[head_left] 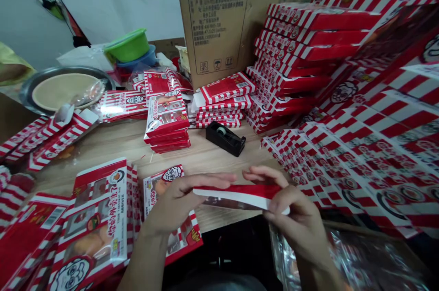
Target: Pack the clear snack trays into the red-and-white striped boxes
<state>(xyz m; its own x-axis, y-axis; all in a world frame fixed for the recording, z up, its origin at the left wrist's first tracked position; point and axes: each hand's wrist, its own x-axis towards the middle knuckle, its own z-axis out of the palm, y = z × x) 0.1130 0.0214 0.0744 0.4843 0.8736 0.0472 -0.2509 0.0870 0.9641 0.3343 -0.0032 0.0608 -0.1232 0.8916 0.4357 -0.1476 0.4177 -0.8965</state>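
Between my hands, above the table's near edge, is a thin red-and-white carton [240, 196], seen nearly edge-on with a clear window on its underside. My left hand [183, 202] grips its left end, fingers laid along the top edge and the thumb hidden. At the opposite end, my right hand [293, 204] pinches the corner between thumb and fingers. A windowed toy box [187, 236] lies on the table, partly behind my left forearm. Beyond the carton sits a black tape dispenser [224, 139].
Striped boxes form a tall stack [295, 62] at right, with rows of cartons [343, 158] nearer. Smaller stacks [168, 117] stand mid-table, and windowed boxes [99, 222] lie at left. A large cardboard box [219, 16] and a round metal tray [27, 92] are at the back.
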